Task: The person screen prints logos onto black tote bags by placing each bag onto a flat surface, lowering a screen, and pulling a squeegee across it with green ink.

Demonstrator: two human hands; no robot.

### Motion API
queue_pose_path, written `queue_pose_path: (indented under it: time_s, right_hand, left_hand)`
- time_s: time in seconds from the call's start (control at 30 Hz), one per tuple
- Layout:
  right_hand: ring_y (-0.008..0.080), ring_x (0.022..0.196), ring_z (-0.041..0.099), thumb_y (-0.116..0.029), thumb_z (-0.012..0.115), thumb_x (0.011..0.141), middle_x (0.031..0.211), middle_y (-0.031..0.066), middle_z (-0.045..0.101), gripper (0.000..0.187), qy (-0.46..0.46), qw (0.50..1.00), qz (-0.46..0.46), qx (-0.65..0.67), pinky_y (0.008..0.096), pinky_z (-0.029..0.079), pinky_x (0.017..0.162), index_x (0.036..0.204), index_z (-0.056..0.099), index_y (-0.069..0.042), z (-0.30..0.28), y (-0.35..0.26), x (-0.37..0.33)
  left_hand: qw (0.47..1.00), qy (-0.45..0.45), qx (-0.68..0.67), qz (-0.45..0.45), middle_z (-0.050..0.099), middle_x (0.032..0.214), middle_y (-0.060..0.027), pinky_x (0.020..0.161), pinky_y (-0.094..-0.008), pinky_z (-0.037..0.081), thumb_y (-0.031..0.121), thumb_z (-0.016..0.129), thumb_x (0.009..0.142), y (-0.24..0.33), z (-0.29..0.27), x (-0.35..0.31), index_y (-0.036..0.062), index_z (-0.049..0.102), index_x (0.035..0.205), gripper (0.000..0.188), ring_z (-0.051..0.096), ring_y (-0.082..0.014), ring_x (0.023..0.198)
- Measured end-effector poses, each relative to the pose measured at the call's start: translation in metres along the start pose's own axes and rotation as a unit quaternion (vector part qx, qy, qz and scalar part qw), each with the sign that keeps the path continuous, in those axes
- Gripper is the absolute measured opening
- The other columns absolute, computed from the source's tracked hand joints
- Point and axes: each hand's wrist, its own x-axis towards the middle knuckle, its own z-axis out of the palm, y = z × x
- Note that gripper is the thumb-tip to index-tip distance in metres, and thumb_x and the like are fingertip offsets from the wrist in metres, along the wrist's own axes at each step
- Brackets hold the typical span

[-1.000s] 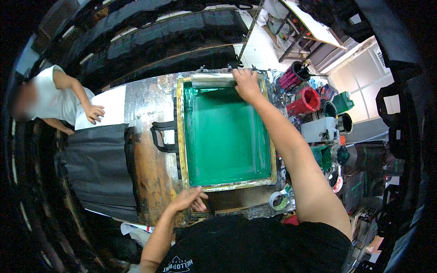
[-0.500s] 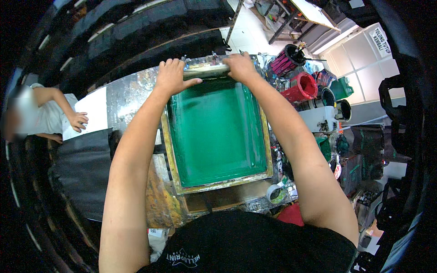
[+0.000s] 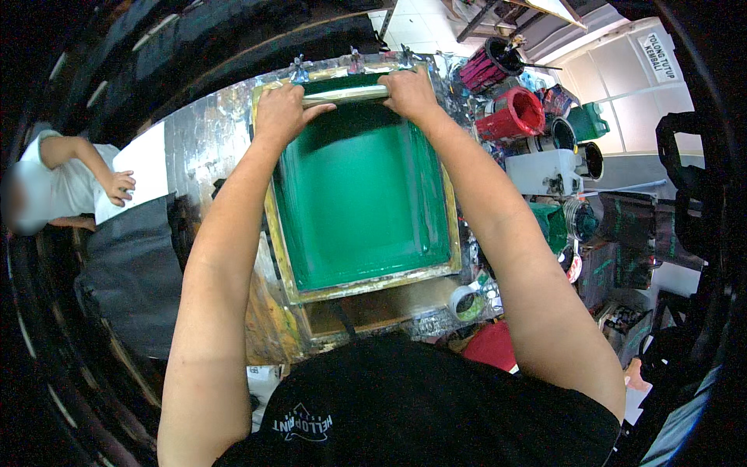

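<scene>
A wooden-framed printing screen lies before me, its mesh covered in green ink. Across its far part stands a squeegee with a pale bar-shaped handle. My left hand is closed round the left end of it, thumb stretched along the near side. The right end sits in my right hand, fingers curled over the top. Dark green ink shows behind the bar and a darker band lies just in front of it. The squeegee's blade is hidden from me.
Small clamps line the screen's far edge. To the right stand a pink-streaked bucket, a red bucket and a white jug. A tape roll lies near the front. At left, a person's hand rests on white sheet material.
The view has shifted, so the screen sits higher in it. The squeegee has come slightly toward me from the far edge, baring green ink behind it. Both hands keep their grip.
</scene>
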Motion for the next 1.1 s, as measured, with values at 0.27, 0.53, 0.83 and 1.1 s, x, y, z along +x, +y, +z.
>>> queue_pose_path:
  time_s: [0.27,0.53,0.83,1.1]
  right_hand:
    - [0.0282,0.101,0.070,-0.025,0.078,0.077,0.100,0.0082,0.073,0.031,0.000,0.999,-0.009,0.037,0.0555,0.042,0.095,0.107,0.072,-0.020,-0.001,-0.023,-0.058]
    - [0.0275,0.100,0.069,-0.022,0.080,0.074,0.096,0.0068,0.072,0.034,-0.001,1.000,-0.006,0.019,0.0508,0.044,0.092,0.107,0.071,-0.017,-0.006,-0.055,-0.131]
    - [0.0278,0.100,0.068,-0.019,0.082,0.073,0.095,0.0081,0.071,0.031,-0.015,0.998,-0.003,0.053,0.0511,0.042,0.094,0.102,0.072,-0.015,-0.020,-0.094,-0.220]
    - [0.0266,0.100,0.067,-0.017,0.083,0.072,0.096,0.0071,0.070,0.031,-0.011,0.998,0.010,0.060,0.0485,0.042,0.096,0.101,0.072,-0.016,-0.020,-0.123,-0.300]
  left_hand:
    - [0.998,-0.051,0.004,-0.029,0.069,0.085,-0.0163,0.081,-0.0441,0.051,0.076,0.058,0.083,0.031,-0.016,-0.057,0.0001,0.071,0.085,0.077,0.068,-0.0334,0.083]
    - [0.995,-0.090,-0.017,-0.047,0.068,0.085,-0.0164,0.077,-0.0439,0.052,0.074,0.063,0.081,0.067,-0.043,-0.120,-0.0001,0.070,0.082,0.075,0.067,-0.0330,0.082]
    - [0.997,-0.061,-0.023,-0.040,0.064,0.081,-0.0135,0.077,-0.0427,0.050,0.074,0.065,0.079,0.107,-0.060,-0.203,0.0017,0.067,0.080,0.072,0.065,-0.0316,0.081]
    - [0.995,-0.087,-0.043,-0.033,0.064,0.085,-0.0156,0.078,-0.0449,0.049,0.071,0.069,0.077,0.145,-0.079,-0.267,0.0011,0.065,0.083,0.070,0.063,-0.0347,0.083]
